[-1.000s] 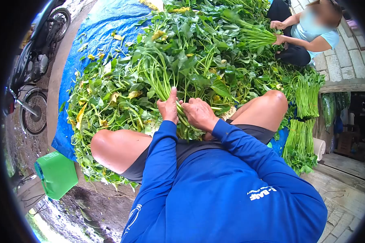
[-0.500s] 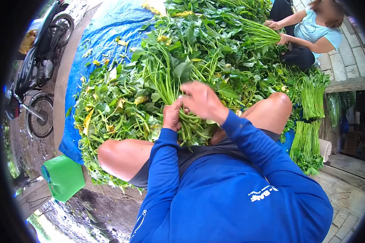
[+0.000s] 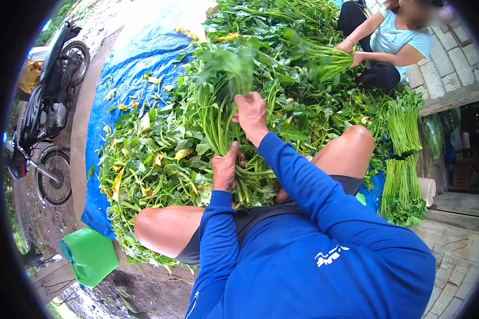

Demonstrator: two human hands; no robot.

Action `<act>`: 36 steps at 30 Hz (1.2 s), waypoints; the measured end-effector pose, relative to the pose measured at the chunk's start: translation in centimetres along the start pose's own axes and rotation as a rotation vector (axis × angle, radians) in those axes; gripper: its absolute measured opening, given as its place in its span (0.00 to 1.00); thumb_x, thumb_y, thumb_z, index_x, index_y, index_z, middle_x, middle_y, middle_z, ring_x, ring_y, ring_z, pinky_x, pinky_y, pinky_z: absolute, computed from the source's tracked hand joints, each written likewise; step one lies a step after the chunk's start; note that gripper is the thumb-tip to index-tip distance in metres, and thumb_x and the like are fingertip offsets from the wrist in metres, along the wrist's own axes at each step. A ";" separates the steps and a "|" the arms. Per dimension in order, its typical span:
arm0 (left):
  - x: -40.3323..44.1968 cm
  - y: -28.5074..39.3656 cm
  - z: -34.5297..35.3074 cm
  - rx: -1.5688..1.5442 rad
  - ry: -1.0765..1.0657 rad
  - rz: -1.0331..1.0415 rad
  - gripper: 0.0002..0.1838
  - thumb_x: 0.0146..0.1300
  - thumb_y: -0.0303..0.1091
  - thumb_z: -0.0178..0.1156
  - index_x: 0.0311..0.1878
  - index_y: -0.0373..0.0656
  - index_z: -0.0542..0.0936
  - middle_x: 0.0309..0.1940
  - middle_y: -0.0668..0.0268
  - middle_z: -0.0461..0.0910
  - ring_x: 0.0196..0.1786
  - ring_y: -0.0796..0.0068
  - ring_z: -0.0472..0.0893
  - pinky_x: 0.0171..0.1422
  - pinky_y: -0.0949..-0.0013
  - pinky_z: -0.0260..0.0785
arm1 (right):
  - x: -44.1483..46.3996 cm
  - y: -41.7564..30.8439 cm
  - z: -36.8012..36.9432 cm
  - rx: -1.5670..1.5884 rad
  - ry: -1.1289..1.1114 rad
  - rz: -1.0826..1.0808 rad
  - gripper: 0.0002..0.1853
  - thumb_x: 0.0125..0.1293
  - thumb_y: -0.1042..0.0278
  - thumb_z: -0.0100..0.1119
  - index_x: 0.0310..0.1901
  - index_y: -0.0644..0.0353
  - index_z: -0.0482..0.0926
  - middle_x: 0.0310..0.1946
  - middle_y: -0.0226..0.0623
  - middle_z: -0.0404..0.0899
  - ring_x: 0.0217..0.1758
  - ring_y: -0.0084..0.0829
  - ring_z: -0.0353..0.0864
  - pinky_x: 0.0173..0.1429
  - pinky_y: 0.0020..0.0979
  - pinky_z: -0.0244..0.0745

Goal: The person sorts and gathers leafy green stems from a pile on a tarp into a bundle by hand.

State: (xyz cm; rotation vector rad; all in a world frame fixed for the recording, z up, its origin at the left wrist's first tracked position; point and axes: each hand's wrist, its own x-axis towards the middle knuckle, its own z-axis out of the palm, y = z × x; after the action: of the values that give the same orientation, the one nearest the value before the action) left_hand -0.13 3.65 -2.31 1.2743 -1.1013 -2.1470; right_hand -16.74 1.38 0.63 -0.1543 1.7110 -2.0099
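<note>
My left hand point(image 3: 226, 169) is closed around the lower stems of a bunch of leafy greens point(image 3: 212, 123), long-stemmed like water spinach. The cut ends stick out below that fist, and the leaves point away from me. Higher up, my right hand point(image 3: 252, 112) pinches a few leafy stems point(image 3: 231, 69), whose tops are smeared by motion beside the bunch. A wide heap of loose greens point(image 3: 149, 154), with some yellowed leaves, lies in front of my crossed legs and around both hands.
The heap rests on a blue tarp point(image 3: 120, 77). Across it, a person point(image 3: 394, 45) grips another bunch point(image 3: 322, 61). Stacked bundles point(image 3: 403, 125) lie at right. A green container point(image 3: 90, 258) stands at lower left, with a motorcycle point(image 3: 45, 114) beyond.
My right hand has gone from hovering, blurred and loose-fingered, above my left hand to gripping stems farther up the bunch. My left hand keeps its hold. The view has shifted slightly.
</note>
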 end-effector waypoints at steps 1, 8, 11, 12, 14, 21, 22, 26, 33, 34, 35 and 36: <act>-0.1 0.4 0.0 -0.018 -0.063 -0.044 0.18 0.71 0.47 0.77 0.46 0.42 0.85 0.28 0.64 0.85 0.23 0.77 0.81 0.26 0.71 0.75 | 0.4 0.5 -0.3 -0.048 0.012 0.034 0.13 0.70 0.63 0.69 0.46 0.64 0.83 0.33 0.36 0.83 0.27 0.29 0.83 0.26 0.32 0.82; -0.4 0.9 -1.4 -0.062 -0.263 -0.147 0.17 0.73 0.47 0.75 0.38 0.46 0.80 0.25 0.71 0.75 0.24 0.76 0.75 0.31 0.65 0.75 | 5.0 3.2 2.3 -0.562 -0.570 0.083 0.20 0.73 0.64 0.68 0.61 0.67 0.85 0.41 0.41 0.88 0.45 0.38 0.89 0.50 0.39 0.86; -0.5 3.3 -1.7 -0.270 -0.070 -0.101 0.19 0.74 0.48 0.74 0.37 0.48 0.77 0.23 0.74 0.71 0.22 0.78 0.72 0.31 0.65 0.72 | 4.0 -2.4 1.1 -0.767 -0.429 -0.285 0.25 0.73 0.55 0.68 0.60 0.70 0.84 0.47 0.45 0.88 0.44 0.33 0.89 0.50 0.34 0.86; -0.5 3.9 -2.0 -0.298 -0.047 -0.082 0.19 0.74 0.48 0.74 0.35 0.49 0.76 0.23 0.74 0.70 0.22 0.78 0.72 0.31 0.65 0.72 | 2.4 -4.8 -0.4 -0.727 -0.413 -0.526 0.19 0.72 0.56 0.67 0.49 0.66 0.88 0.41 0.43 0.89 0.41 0.29 0.88 0.46 0.35 0.83; -0.5 4.5 -3.0 -0.371 -0.009 -0.057 0.19 0.74 0.48 0.74 0.35 0.49 0.76 0.23 0.74 0.71 0.22 0.79 0.72 0.31 0.66 0.72 | -1.5 -8.0 -4.0 -0.896 -0.694 -0.412 0.16 0.74 0.57 0.66 0.41 0.65 0.88 0.34 0.38 0.88 0.36 0.26 0.84 0.40 0.37 0.77; 0.0 4.7 -3.2 -0.520 0.156 0.132 0.17 0.73 0.46 0.75 0.39 0.49 0.77 0.24 0.73 0.75 0.23 0.80 0.75 0.31 0.70 0.75 | -16.1 3.6 -9.6 -0.661 -0.976 -0.131 0.37 0.85 0.53 0.51 0.83 0.70 0.55 0.67 0.64 0.77 0.73 0.58 0.76 0.79 0.45 0.70; 0.0 4.8 -4.0 -0.504 0.179 0.106 0.17 0.73 0.46 0.75 0.39 0.49 0.77 0.24 0.74 0.75 0.23 0.80 0.75 0.31 0.70 0.74 | -15.2 2.5 -9.2 -0.643 -1.065 -0.038 0.35 0.86 0.51 0.51 0.82 0.67 0.59 0.66 0.61 0.78 0.72 0.56 0.77 0.78 0.45 0.71; -0.5 6.7 -5.5 -0.444 0.151 0.094 0.17 0.73 0.46 0.75 0.36 0.51 0.78 0.24 0.76 0.73 0.23 0.82 0.73 0.31 0.69 0.72 | -9.3 1.6 -10.6 -0.400 -0.706 -0.014 0.23 0.84 0.48 0.58 0.57 0.63 0.87 0.53 0.50 0.87 0.59 0.41 0.87 0.65 0.39 0.81; -0.3 6.6 -4.1 -0.423 0.077 0.019 0.15 0.75 0.44 0.73 0.38 0.53 0.75 0.25 0.78 0.71 0.24 0.85 0.73 0.33 0.71 0.72 | -2.5 2.5 -12.5 -1.234 -0.374 -0.475 0.10 0.68 0.66 0.62 0.37 0.65 0.84 0.36 0.54 0.87 0.44 0.55 0.89 0.51 0.52 0.86; -0.2 6.4 -4.2 -0.416 0.076 0.011 0.15 0.75 0.44 0.73 0.39 0.53 0.76 0.25 0.78 0.72 0.24 0.85 0.73 0.33 0.71 0.72 | -2.5 3.1 -12.3 -1.361 -0.340 -0.444 0.10 0.66 0.66 0.63 0.37 0.65 0.84 0.36 0.55 0.87 0.45 0.55 0.89 0.51 0.52 0.86; -0.2 6.3 -4.2 -0.412 0.077 0.005 0.15 0.75 0.44 0.73 0.39 0.53 0.76 0.25 0.78 0.72 0.25 0.84 0.73 0.33 0.71 0.72 | -2.4 3.6 -12.2 -1.356 -0.285 -0.456 0.10 0.66 0.65 0.63 0.39 0.65 0.83 0.37 0.57 0.87 0.46 0.56 0.89 0.52 0.52 0.86; -0.1 6.4 -4.1 -0.407 0.078 0.008 0.14 0.75 0.43 0.73 0.39 0.53 0.76 0.25 0.78 0.72 0.25 0.84 0.73 0.33 0.71 0.72 | -2.2 4.3 -12.1 -1.350 -0.231 -0.473 0.11 0.66 0.64 0.63 0.40 0.65 0.83 0.39 0.58 0.87 0.47 0.56 0.89 0.52 0.53 0.86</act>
State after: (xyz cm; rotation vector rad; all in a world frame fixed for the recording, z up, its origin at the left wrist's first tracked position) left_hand 3.20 -1.88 1.76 1.1460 -0.5931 -2.1515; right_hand -18.36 12.81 -5.47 -1.2379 2.6890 -0.6422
